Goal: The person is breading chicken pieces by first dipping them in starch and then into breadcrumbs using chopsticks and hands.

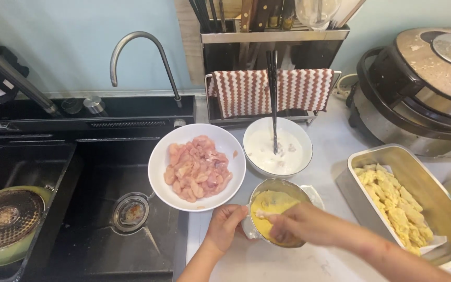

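Your left hand (226, 223) grips rim of metal bowl (276, 210) holding yellow batter. Your right hand (299, 223) reaches into it, fingers (276, 221) blurred. White plate (196, 166) of raw meat behind bowl; metal tray (412, 201) of coated pieces on tabletop (267, 261), right.

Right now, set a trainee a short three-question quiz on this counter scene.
1. True or false: the left hand steadies the metal bowl of yellow batter.
2. Which dish holds the black chopsticks? A) white plate of raw chicken pieces B) white bowl of white liquid C) metal tray of coated pieces
3. What does the right hand hold over the batter?

Key: 1 true; 2 B; 3 a piece of chicken, pinched in the fingers.
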